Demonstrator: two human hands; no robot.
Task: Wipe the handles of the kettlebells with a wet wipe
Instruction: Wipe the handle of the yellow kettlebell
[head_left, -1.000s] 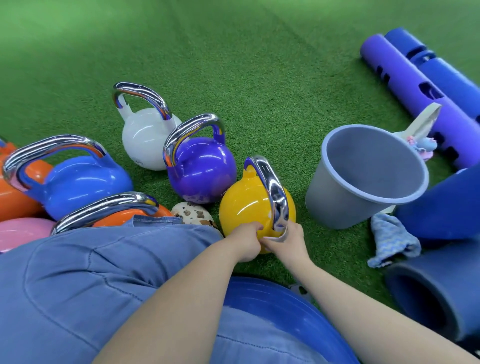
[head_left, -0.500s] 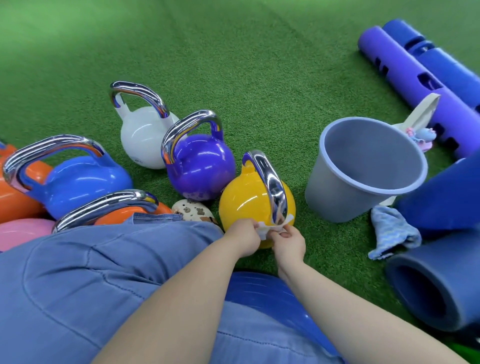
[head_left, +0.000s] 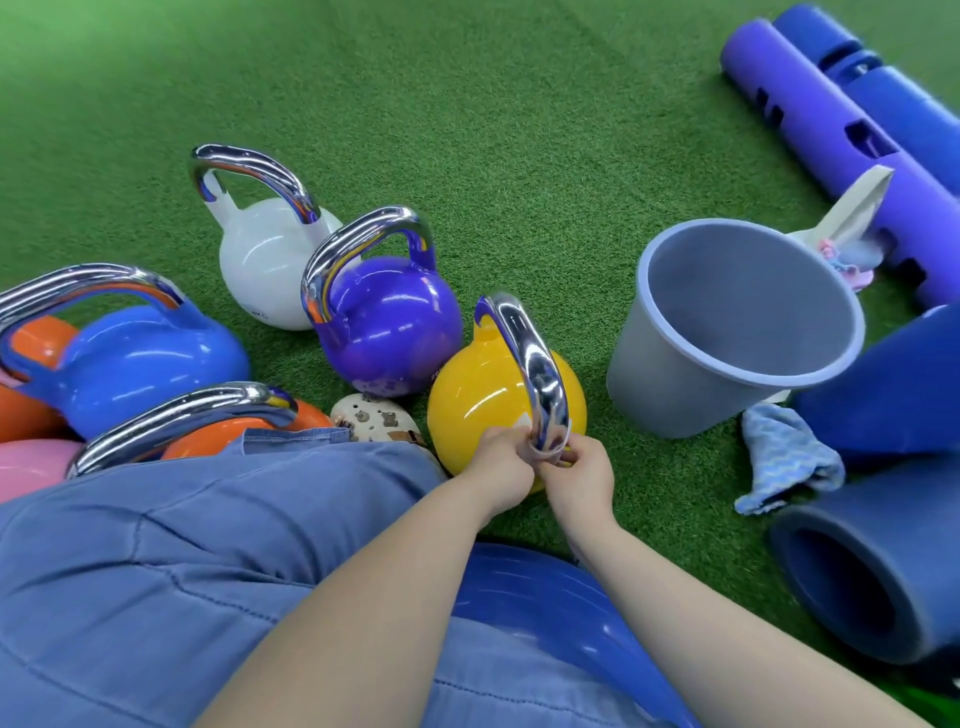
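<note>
Both hands, left (head_left: 503, 467) and right (head_left: 581, 473), pinch a wipe (head_left: 551, 451) looped around the near end of the yellow kettlebell's (head_left: 478, 400) handle (head_left: 535, 374), likely so pulling it rubs the steel.

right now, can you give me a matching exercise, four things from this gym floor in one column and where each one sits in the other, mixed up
Things:
1. yellow kettlebell
2. white kettlebell
3. grey bucket
4. striped cloth

Places:
A. farthest of the kettlebells, behind the purple kettlebell
B. on the turf in front of the bucket, by the blue foam roller
C. right of the yellow kettlebell, tipped with its mouth toward the camera
D. at both hands, with the wipe round the base of its handle

Pairs: 1-D, 2-A, 3-C, 4-B
</note>
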